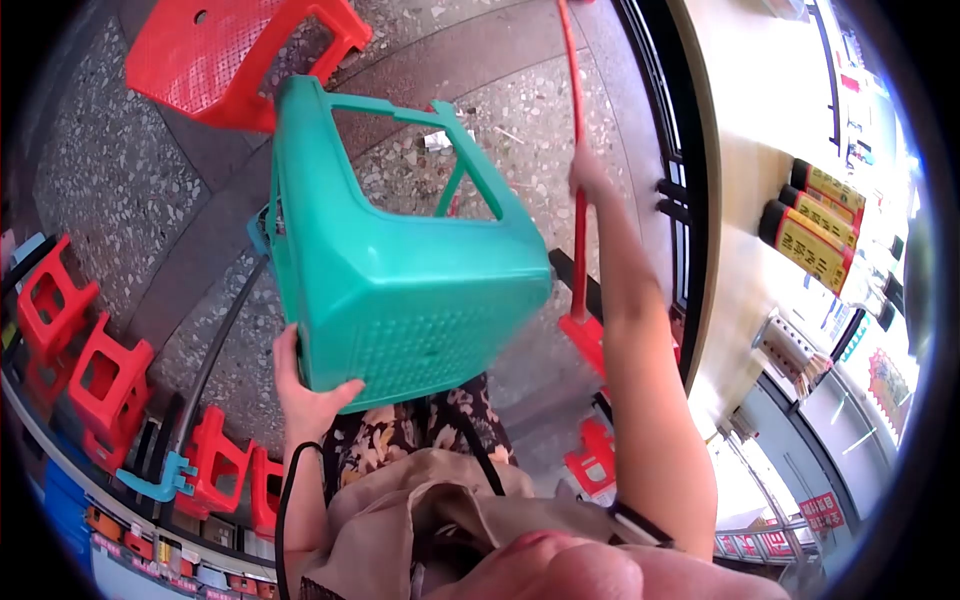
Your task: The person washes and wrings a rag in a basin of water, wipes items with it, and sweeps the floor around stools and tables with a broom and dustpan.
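A green plastic stool is tipped on its side in front of my body, its dimpled seat turned toward me and its legs pointing away. My left hand grips the near left edge of the seat, thumb on the seat face. My right hand, slightly blurred, is closed round a long thin red pole right of the stool. The pole runs down to a red piece near the floor, partly hidden by my forearm.
A red stool stands at the upper left. Several red stools line the lower left, near a black pole with a blue end. At right, a table bears yellow-labelled bottles. Litter lies on the speckled floor.
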The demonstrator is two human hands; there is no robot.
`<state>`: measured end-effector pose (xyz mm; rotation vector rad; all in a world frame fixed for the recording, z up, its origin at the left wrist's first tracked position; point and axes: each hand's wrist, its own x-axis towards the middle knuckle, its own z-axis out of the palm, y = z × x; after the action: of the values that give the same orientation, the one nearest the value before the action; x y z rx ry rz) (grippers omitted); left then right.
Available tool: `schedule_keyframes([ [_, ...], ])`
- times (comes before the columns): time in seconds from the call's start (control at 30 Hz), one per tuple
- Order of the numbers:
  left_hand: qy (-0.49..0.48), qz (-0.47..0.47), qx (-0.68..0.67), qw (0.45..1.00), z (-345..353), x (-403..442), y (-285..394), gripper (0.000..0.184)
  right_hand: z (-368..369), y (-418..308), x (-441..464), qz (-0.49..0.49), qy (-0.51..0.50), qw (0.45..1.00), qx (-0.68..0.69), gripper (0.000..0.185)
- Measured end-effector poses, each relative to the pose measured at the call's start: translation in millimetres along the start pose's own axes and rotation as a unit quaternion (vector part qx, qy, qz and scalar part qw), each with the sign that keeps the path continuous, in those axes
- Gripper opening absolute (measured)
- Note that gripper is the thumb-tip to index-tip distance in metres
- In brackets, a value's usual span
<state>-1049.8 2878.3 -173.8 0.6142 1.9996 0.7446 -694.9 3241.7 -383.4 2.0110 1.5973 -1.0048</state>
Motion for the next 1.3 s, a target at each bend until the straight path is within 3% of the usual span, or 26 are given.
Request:
schedule_keyframes([
  [0.1, -0.004, 0.006, 0.032, 0.999, -19.5, -24.1, 2.4, 0.090, 45.9, 75.7, -139.4, -0.046, -0.018, 0.986, -0.162, 0.031],
  [0.17, -0.009, 0.016, 0.036, 0.999, -32.6, -34.1, 8.6, 0.091, 83.7, 173.8, -236.2, -0.150, -0.025, 0.980, -0.130, 0.056],
  [0.2, -0.014, 0.018, 0.023, 0.999, -39.1, -38.2, 12.1, 0.091, 72.3, 162.1, -301.3, 0.024, -0.097, 0.994, -0.044, 0.038],
  [0.23, -0.021, 0.021, 0.009, 1.000, -44.1, -41.5, 14.6, 0.091, 66.7, 158.2, -349.7, 0.099, -0.105, 0.989, 0.019, 0.045],
  [0.27, -0.024, 0.040, 0.001, 0.999, -49.4, -44.8, 12.6, 0.091, 61.2, 154.3, -398.0, 0.175, -0.102, 0.976, 0.080, 0.075],
  [0.3, -0.034, 0.041, 0.005, 0.999, -54.0, -48.4, 14.9, 0.091, 46.8, 139.2, -436.3, 0.276, -0.157, 0.940, 0.128, 0.068],
  [0.33, -0.034, 0.042, 0.014, 0.998, -58.9, -50.2, 18.0, 0.091, 29.2, 120.1, -467.9, 0.346, -0.196, 0.897, 0.192, 0.064],
  [0.4, -0.034, 0.046, 0.033, 0.998, -69.7, -56.5, 20.4, 0.094, 12.5, 113.1, -520.7, 0.367, -0.183, 0.874, 0.259, 0.061],
  [0.5, -0.041, 0.042, 0.004, 0.998, -82.4, -63.9, 31.0, 0.096, 9.8, 107.3, -557.8, 0.416, -0.154, 0.815, 0.373, 0.057],
  [0.6, -0.047, 0.050, 0.011, 0.998, -87.2, -64.0, 38.5, 0.097, 15.7, 90.8, -529.9, 0.363, -0.079, 0.845, 0.384, 0.056],
  [0.73, -0.058, 0.067, 0.028, 0.996, -85.1, -56.1, 40.0, 0.095, 25.8, 117.5, -410.1, 0.272, 0.037, 0.880, 0.387, 0.062],
  [0.8, -0.065, 0.073, 0.032, 0.995, -82.7, -51.9, 34.8, 0.094, 26.7, 147.5, -322.4, 0.268, 0.048, 0.876, 0.399, 0.056],
  [0.9, -0.079, 0.049, 0.023, 0.995, -76.7, -49.4, 31.6, 0.091, 18.0, 148.9, -230.4, 0.277, 0.083, 0.833, 0.471, 0.055],
  [0.97, -0.098, 0.034, 0.006, 0.995, -72.4, -46.2, 38.4, 0.090, 34.2, 148.6, -227.3, 0.310, 0.064, 0.817, 0.482, 0.055],
  [1.0, -0.102, 0.037, 0.002, 0.994, -71.7, -44.5, 37.7, 0.089, 52.4, 142.3, -249.1, 0.309, 0.102, 0.846, 0.423, 0.057],
  [1.03, -0.110, 0.036, 0.008, 0.993, -71.6, -43.4, 39.7, 0.089, 86.5, 166.6, -278.7, 0.321, 0.000, 0.827, 0.462, 0.061],
  [1.07, -0.115, 0.030, 0.004, 0.993, -70.6, -40.9, 43.2, 0.089, 136.9, 185.6, -319.1, 0.278, 0.042, 0.889, 0.361, 0.065],
  [1.1, -0.119, 0.026, -0.002, 0.993, -69.4, -38.6, 46.6, 0.088, 191.2, 217.9, -368.2, 0.328, -0.016, 0.900, 0.285, 0.071],
  [1.23, -0.107, 0.061, 0.008, 0.992, -58.2, -31.4, 57.5, 0.087, 196.5, 159.6, -577.4, 0.385, -0.122, 0.836, 0.371, 0.069],
  [1.3, -0.109, 0.068, -0.004, 0.992, -52.5, -28.1, 65.8, 0.086, 137.8, 117.2, -622.7, 0.453, -0.170, 0.759, 0.435, 0.061],
])
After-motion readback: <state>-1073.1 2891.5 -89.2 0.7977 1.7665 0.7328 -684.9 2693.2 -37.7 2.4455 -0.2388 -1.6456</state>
